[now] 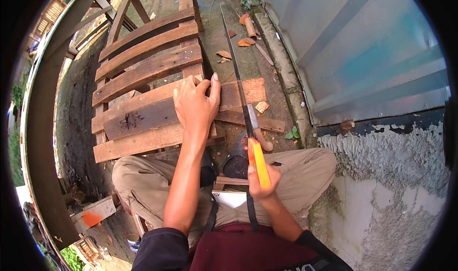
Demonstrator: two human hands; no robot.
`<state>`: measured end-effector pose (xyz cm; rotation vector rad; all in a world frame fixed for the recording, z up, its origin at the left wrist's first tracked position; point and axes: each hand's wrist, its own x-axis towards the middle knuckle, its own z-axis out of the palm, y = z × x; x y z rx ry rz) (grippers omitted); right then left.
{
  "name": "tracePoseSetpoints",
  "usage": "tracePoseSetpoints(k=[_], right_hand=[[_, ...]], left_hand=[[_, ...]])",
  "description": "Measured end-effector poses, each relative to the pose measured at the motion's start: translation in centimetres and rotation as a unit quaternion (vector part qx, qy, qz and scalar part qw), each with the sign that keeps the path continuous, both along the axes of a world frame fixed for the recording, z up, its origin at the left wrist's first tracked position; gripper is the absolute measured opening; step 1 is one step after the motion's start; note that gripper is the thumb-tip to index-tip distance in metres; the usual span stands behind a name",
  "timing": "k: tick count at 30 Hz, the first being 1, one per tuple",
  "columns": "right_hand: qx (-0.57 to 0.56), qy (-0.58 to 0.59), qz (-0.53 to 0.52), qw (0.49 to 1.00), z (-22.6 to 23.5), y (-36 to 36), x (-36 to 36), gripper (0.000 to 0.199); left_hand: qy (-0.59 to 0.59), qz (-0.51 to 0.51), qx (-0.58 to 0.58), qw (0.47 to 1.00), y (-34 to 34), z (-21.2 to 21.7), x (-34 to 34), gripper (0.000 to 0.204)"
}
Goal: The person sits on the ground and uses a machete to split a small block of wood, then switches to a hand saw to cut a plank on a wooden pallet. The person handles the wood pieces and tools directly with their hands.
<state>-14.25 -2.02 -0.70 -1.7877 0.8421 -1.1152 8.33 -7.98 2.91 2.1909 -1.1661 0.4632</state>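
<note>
Weathered wood takes up most of the scene: a pallet (143,80) of grey-brown slats lies flat on the ground in front of the seated person. The left hand (195,104) is pressed down on one slat (241,93), fingers spread and curled over its far edge, pinning it. The right hand (261,182) is clamped round the orange handle of a saw (238,80), whose long thin blade runs away from the body and crosses the slat just right of the left thumb.

I'd judge this to be mid-cut, or the cut just being set: the blade sits on the slat near its freshly pale, orange-toned end. The next stroke calls for the blade kept square to the board, steady downward pressure from the left hand, and the thumb held clear of the teeth, since it sits close beside the blade.

Room is tight on the right. A corrugated metal wall (372,56) and a rough concrete base (391,156) stand near that side, so the elbow has little sideways space; the stroke has to run straight fore and aft. Ahead, the ground is open apart from scattered tile shards (245,30). The person's knees and dark shoes (236,159) sit right under the handle, near the slat's lower edge. On the left a wooden rail (47,104) curves past, well apart from the work.
</note>
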Motion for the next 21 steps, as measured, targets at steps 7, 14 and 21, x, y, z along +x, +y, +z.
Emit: tracePoseSetpoints(k=[7,14,21], right_hand=[[-0.01,0.019,0.025,0.999,-3.6,7.1,-8.0,0.009],[0.067,-0.053,0.001,0.996,2.1,-5.5,3.9,0.01],[-0.018,0.015,0.0,1.0,-4.7,8.1,-7.9,0.012]], left_hand=[[0.003,0.003,0.0,1.0,0.1,-0.1,0.1,0.033],[0.013,-0.015,-0.014,1.0,-0.2,-0.1,0.3,0.035],[0.029,0.004,0.0,1.0,0.2,-0.2,-0.1,0.033]])
